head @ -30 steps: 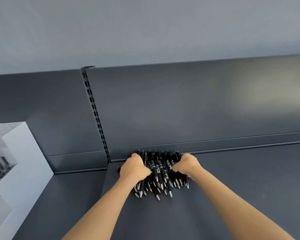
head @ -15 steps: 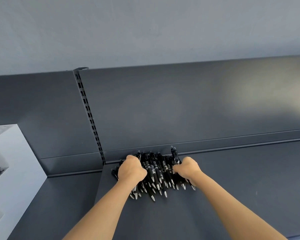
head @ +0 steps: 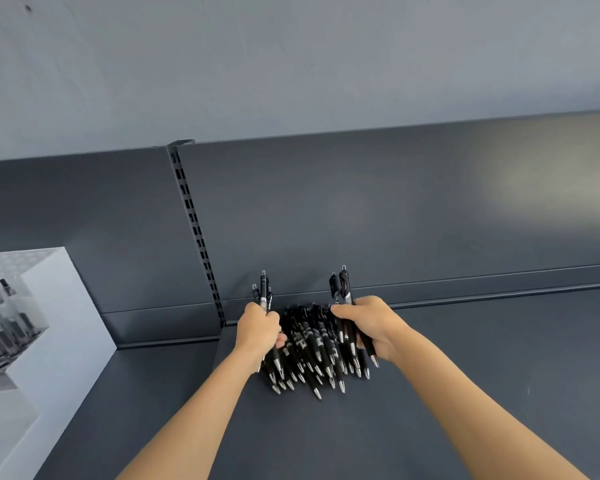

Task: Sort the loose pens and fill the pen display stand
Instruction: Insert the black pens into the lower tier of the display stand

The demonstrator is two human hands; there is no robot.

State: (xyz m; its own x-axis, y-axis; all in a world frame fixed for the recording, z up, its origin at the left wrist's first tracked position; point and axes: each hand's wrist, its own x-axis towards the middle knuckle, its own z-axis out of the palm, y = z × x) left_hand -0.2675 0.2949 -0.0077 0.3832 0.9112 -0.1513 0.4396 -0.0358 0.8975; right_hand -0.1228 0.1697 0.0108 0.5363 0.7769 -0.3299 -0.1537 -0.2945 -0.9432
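Dark grey metal fills most of my view: a flat shelf (head: 465, 393) under my forearms, its back panel (head: 361, 209) rising on the far side, and a slotted strip (head: 194, 230) running up that panel just left of my hands. Above the panel is a pale grey wall (head: 291, 64).

At the far edge of the shelf, against the foot of the panel, lies the pile of pens (head: 312, 344). They are black with silver tips, the tips mostly pointing near, towards me, and the pens overlap in a loose heap. My hands sit at either side of it.

My left hand (head: 257, 329) is curled into a fist around a few pens, the left bunch (head: 264, 285), whose clicker ends stick up above my knuckles. My right hand (head: 374, 323) grips the right bunch (head: 343, 282) the same way, with clicker ends rising on the far side and silver tips poking out near my wrist. I cannot count either bunch.

Well apart from the pile, at the left edge, stands the white pen display stand (head: 59, 323). Its clear section shows stored pens (head: 0, 317) standing inside, blurred.
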